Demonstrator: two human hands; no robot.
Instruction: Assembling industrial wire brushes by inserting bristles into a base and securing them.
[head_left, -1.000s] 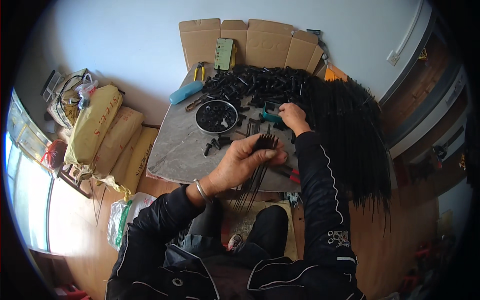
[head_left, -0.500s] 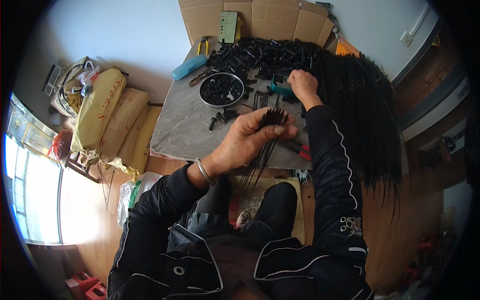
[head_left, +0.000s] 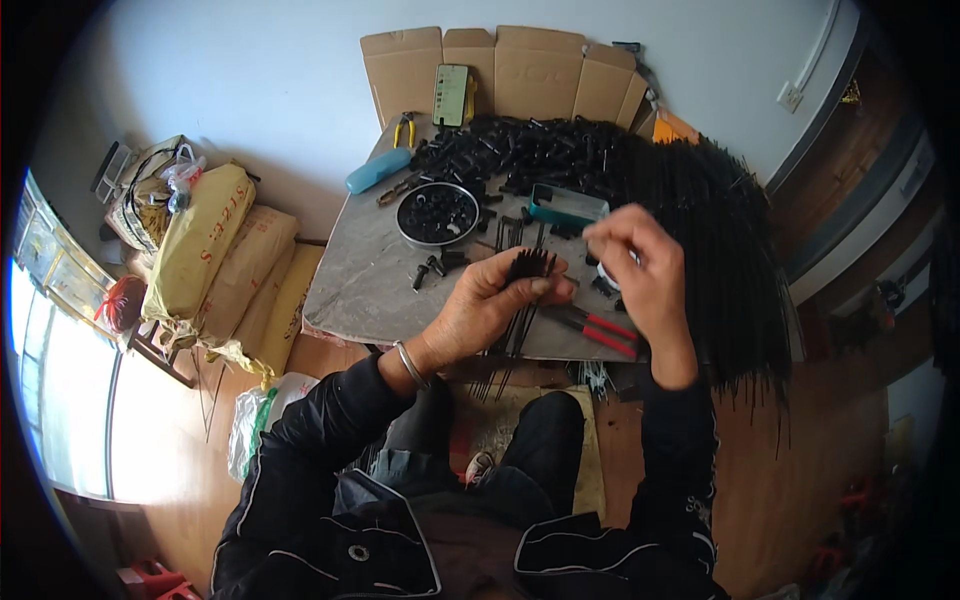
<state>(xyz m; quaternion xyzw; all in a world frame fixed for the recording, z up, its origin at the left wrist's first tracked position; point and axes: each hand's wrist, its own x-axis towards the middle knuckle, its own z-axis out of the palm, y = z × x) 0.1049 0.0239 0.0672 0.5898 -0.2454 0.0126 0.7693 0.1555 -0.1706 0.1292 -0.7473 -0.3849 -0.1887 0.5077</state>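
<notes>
My left hand (head_left: 505,293) is closed round a bundle of thin black rods (head_left: 530,266), whose upper ends fan out above the thumb while the rest hangs toward my knees. To its right, my right hand (head_left: 650,275) is raised over the table, its fingers bent and thumb drawn in. Motion blurs its fingertips, and anything small between them cannot be made out. Just beyond that hand lies an open teal box (head_left: 568,207). Red-handled pliers (head_left: 607,335) rest near the table edge below it. A round metal bowl (head_left: 437,241) holds small black parts.
Black plastic pieces (head_left: 520,150) are heaped at the back of the grey table (head_left: 345,290). Long black rods (head_left: 710,260) drape over its right side. A blue bottle-like object (head_left: 379,171), yellow-handled pliers (head_left: 404,130), a phone (head_left: 451,95) and cardboard (head_left: 540,70) stand or lie behind.
My right hand has drawn back from the teal box toward me and to the right. The left hand keeps its hold on the rods. The whole view has shifted slightly.
</notes>
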